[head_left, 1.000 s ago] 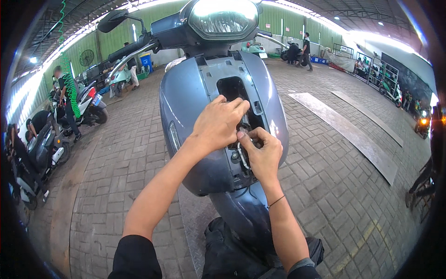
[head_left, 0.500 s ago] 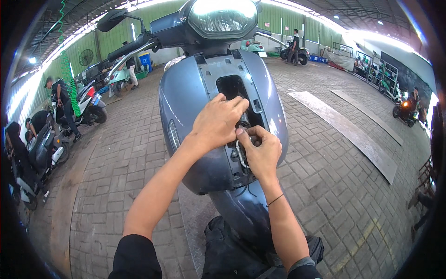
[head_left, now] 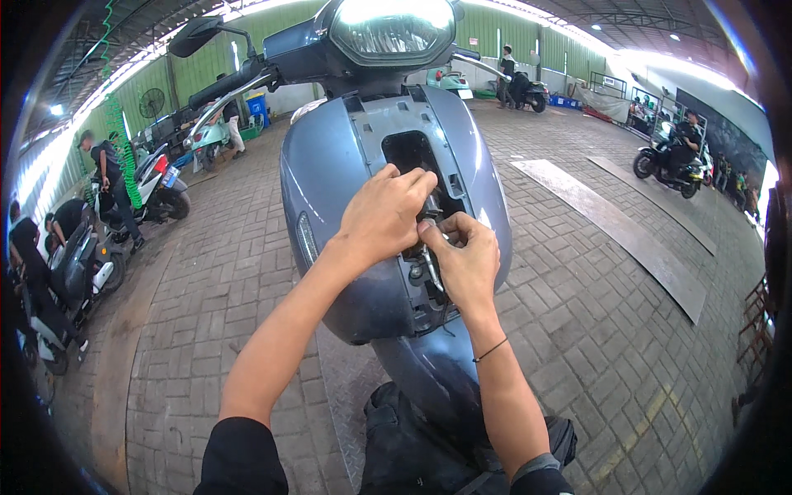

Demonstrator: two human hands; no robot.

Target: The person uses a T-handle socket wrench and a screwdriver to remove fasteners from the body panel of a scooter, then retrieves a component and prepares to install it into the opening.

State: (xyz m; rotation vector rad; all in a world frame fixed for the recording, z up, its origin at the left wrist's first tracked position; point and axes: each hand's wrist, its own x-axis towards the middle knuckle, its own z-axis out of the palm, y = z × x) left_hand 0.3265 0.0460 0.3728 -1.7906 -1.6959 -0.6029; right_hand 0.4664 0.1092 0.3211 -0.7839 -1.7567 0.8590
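Observation:
A blue-grey scooter (head_left: 318,165) stands in front of me, its front opened at a narrow central recess (head_left: 408,148). My left hand (head_left: 384,210) is closed, its curled fingers reaching into the recess; what they grip is hidden. Just right of and below it, my right hand (head_left: 466,260) is closed in a pinch of thumb and fingers at a bent shiny metal rod (head_left: 431,268). The two hands nearly touch. Dark fittings show behind the rod. Below the recess lies the front mudguard (head_left: 433,371).
The headlight (head_left: 392,37) and left mirror (head_left: 195,37) sit above my hands. Flat metal plates (head_left: 610,235) lie on the paved floor to the right. Parked scooters (head_left: 161,186) and people stand at the left; a rider on a motorbike (head_left: 672,161) is at the right.
My right hand has shifted slightly, and the bent metal rod with it. My left hand stays almost in place. The motorbike rider on the right appears nearer the middle.

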